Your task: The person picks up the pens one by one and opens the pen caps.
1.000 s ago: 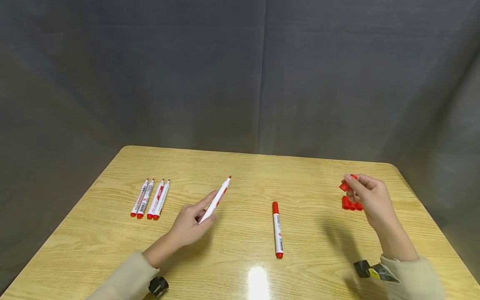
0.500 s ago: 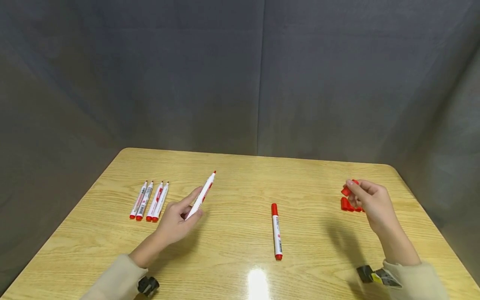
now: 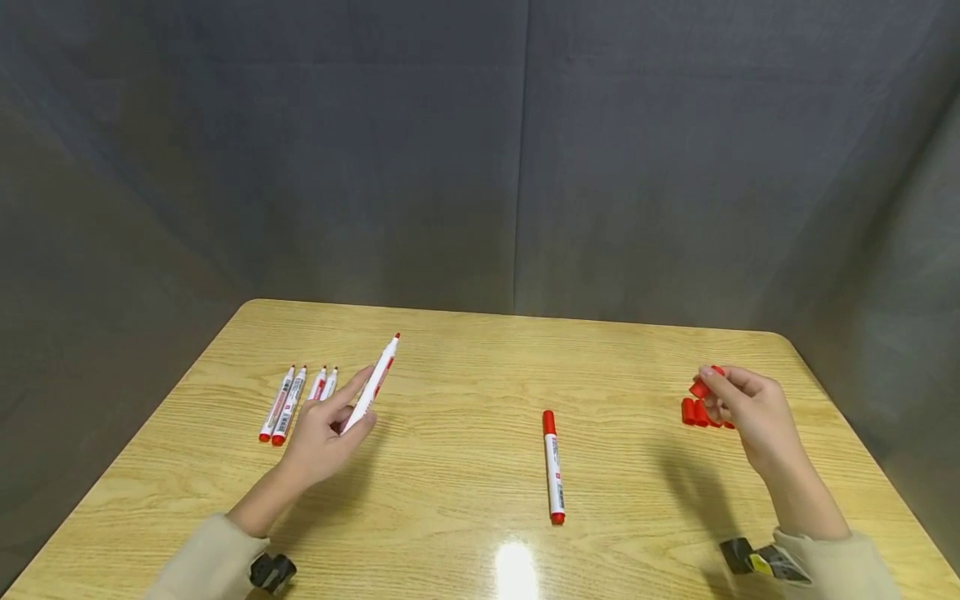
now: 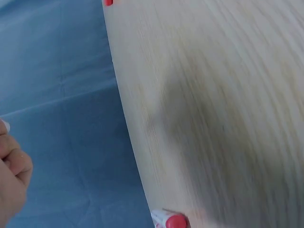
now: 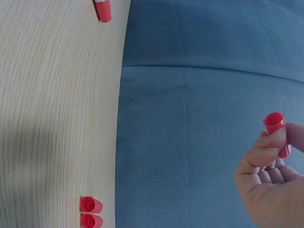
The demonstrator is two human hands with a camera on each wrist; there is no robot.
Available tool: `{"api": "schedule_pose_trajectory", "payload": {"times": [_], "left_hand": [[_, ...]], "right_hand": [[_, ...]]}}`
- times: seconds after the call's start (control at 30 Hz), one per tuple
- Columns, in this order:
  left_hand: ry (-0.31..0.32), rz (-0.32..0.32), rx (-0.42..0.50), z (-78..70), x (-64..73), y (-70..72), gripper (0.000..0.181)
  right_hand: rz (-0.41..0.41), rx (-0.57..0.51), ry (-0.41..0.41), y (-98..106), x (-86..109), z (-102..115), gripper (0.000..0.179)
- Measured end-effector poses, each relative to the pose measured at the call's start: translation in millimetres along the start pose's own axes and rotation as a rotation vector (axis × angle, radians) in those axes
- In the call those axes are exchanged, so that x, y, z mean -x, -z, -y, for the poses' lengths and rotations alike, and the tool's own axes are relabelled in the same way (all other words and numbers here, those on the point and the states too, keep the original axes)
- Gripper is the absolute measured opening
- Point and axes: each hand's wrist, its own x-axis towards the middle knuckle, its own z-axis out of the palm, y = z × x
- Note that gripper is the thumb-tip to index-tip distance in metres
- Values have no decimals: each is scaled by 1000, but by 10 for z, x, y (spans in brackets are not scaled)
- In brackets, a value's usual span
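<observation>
My left hand (image 3: 324,437) grips an uncapped white marker (image 3: 372,385) with its red tip pointing up and away, held above the table's left half. Behind that hand, two uncapped markers (image 3: 322,383) are partly hidden, and two more white markers (image 3: 283,406) with red ends lie just left of them. Over at the right, my right hand (image 3: 757,417) pinches a red marker cap (image 5: 274,121) between thumb and fingers, its hollow end showing in the right wrist view. Below it, several red caps (image 3: 694,412) lie in a row, some covered by the hand.
One capped marker (image 3: 553,471) lies lengthwise near the table's middle, its red cap at the far end. The wooden table (image 3: 465,483) ends at a rounded far edge, with a dark grey curtain (image 3: 420,167) behind it.
My left hand has moved left with the marker, toward the row of uncapped markers, and now covers part of them. The right hand with its cap has shifted only slightly.
</observation>
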Motion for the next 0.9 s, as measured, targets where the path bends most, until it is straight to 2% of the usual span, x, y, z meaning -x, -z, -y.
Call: {"api": "schedule_pose_trajectory", "payload": {"times": [0.1,0.3,0.53,0.63,0.77,0.9], "left_hand": [[25,-1,-12,89,27,33,48],[28,-8,-73,412,116,101,52],[1,-29,-126,543,133,223,51],[32,-34,-139,579,155,269,51],[112,-33,-128,627,199,327,52],[162,-42,-161,687,228,388,52]], "right_hand": [[-1,-4,-6,18,1,-9,19],[3,0,-11,59,10,-26,18],[2,0,-6,94,17,-39,18],[-4,1,-2,104,22,-44,18],[-5,-1,7,115,24,-52,18],[-7,1,7,128,27,-56,18]]}}
